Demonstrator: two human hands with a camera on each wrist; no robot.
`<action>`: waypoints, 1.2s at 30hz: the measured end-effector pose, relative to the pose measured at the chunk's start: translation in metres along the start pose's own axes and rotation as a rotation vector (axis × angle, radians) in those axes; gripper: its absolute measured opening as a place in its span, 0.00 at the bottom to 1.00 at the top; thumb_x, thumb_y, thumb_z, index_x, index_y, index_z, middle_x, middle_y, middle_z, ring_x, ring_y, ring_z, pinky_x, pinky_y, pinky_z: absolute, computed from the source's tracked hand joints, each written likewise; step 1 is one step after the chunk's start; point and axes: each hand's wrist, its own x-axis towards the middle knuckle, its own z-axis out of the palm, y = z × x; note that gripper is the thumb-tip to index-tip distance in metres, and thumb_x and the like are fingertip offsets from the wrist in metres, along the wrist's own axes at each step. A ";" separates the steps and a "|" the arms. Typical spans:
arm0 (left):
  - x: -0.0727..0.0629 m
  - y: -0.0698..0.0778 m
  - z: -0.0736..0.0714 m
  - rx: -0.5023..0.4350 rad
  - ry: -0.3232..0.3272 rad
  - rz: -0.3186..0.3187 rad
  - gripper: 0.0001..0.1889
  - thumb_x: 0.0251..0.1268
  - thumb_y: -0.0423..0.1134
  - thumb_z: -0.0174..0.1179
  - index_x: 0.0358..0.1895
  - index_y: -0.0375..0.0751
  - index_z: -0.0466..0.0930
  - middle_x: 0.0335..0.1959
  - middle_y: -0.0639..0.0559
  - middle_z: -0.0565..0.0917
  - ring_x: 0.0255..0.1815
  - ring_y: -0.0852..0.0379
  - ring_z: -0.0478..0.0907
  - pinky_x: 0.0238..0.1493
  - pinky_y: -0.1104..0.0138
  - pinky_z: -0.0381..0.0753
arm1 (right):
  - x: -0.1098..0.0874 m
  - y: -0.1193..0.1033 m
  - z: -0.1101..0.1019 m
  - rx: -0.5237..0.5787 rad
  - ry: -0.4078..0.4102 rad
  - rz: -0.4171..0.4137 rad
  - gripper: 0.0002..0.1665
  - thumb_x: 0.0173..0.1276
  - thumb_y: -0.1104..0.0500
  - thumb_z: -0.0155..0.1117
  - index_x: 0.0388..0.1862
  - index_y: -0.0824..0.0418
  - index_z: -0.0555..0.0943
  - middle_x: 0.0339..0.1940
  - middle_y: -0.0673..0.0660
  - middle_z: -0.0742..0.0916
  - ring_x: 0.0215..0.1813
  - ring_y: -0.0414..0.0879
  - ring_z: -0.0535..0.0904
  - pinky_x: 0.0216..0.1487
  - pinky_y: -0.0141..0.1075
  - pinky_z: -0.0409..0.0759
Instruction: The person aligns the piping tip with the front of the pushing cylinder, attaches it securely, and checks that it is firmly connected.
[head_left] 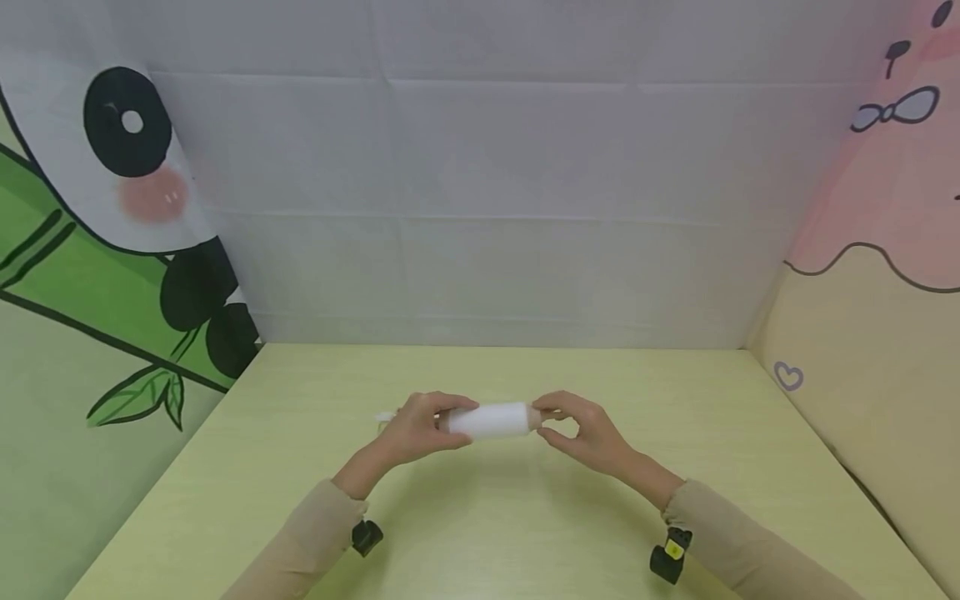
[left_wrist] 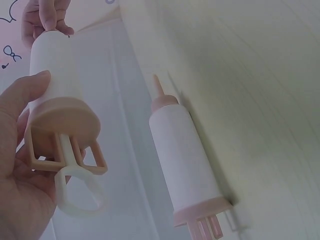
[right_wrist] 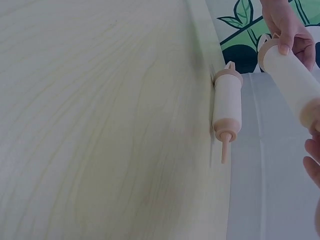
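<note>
Above the table, my left hand (head_left: 420, 429) grips a syringe (head_left: 491, 421) with a white barrel and pinkish-beige ends, its thumb lying along the barrel near the plunger end. A white ring handle (left_wrist: 61, 194) sticks out past that hand in the left wrist view. At the other end, my right hand (head_left: 592, 433) pinches the beige tip end between thumb and fingers; the tip itself is hidden by them. A second, similar syringe (left_wrist: 182, 155) lies on the table, its thin beige nozzle (left_wrist: 158, 85) showing; in the head view it is not visible.
The pale wood-grain table (head_left: 495, 542) runs back to a white cloth wall (head_left: 510, 208). Printed side panels stand left, with a green bamboo pattern (head_left: 97, 308), and right, with pink and cream (head_left: 870, 350). Both wrists wear small black cameras (head_left: 367, 537).
</note>
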 end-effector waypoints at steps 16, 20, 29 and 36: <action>-0.001 0.001 -0.001 0.019 0.008 0.035 0.19 0.49 0.33 0.67 0.48 0.38 0.80 0.45 0.42 0.81 0.36 0.55 0.76 0.27 0.72 0.76 | 0.003 -0.007 0.000 0.037 0.016 0.049 0.24 0.48 0.73 0.69 0.47 0.68 0.74 0.43 0.60 0.81 0.43 0.51 0.79 0.41 0.36 0.81; -0.002 0.001 -0.002 0.009 0.004 0.022 0.20 0.49 0.33 0.67 0.49 0.39 0.79 0.46 0.42 0.81 0.37 0.54 0.76 0.28 0.72 0.76 | 0.002 -0.004 0.001 0.053 0.005 0.012 0.23 0.51 0.72 0.67 0.47 0.64 0.75 0.44 0.57 0.80 0.46 0.48 0.78 0.44 0.31 0.79; -0.002 0.000 -0.002 -0.003 0.007 0.023 0.20 0.49 0.33 0.67 0.49 0.39 0.79 0.46 0.42 0.81 0.37 0.54 0.76 0.28 0.72 0.77 | 0.002 -0.003 0.001 0.034 0.008 0.011 0.19 0.55 0.67 0.66 0.47 0.63 0.75 0.45 0.56 0.81 0.46 0.46 0.79 0.41 0.36 0.80; -0.003 0.001 -0.002 0.002 0.004 0.022 0.19 0.49 0.33 0.67 0.49 0.39 0.79 0.46 0.42 0.80 0.38 0.53 0.77 0.29 0.72 0.77 | 0.004 -0.008 0.001 0.023 -0.002 0.021 0.21 0.52 0.69 0.68 0.46 0.64 0.76 0.43 0.57 0.81 0.45 0.49 0.79 0.41 0.34 0.80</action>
